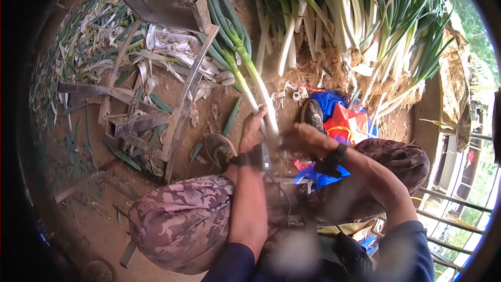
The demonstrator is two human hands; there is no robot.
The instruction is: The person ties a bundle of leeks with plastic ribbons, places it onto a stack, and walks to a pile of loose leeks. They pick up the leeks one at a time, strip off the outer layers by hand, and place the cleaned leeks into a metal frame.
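My left hand [252, 129] is closed round the white lower stems of two long green onions [255, 75], whose green leaves reach up and away from me. By their root ends is my right hand [308, 140], its fingers curled and smeared by motion. Whatever it may be gripping is hidden. Both hands are between my knees, which are in camouflage trousers [180, 219]. A dark strap with a small box [265, 156] and a cable sits on my left wrist.
A metal frame with a tray [172, 8] stands at the left, among heaps of stripped leaves [88, 36]. A large pile of green onions [344, 15] with roots lies at the upper right. Blue and red plastic bags [347, 122] are by my right shoe [313, 114]. Railings [456, 206] run along the right.
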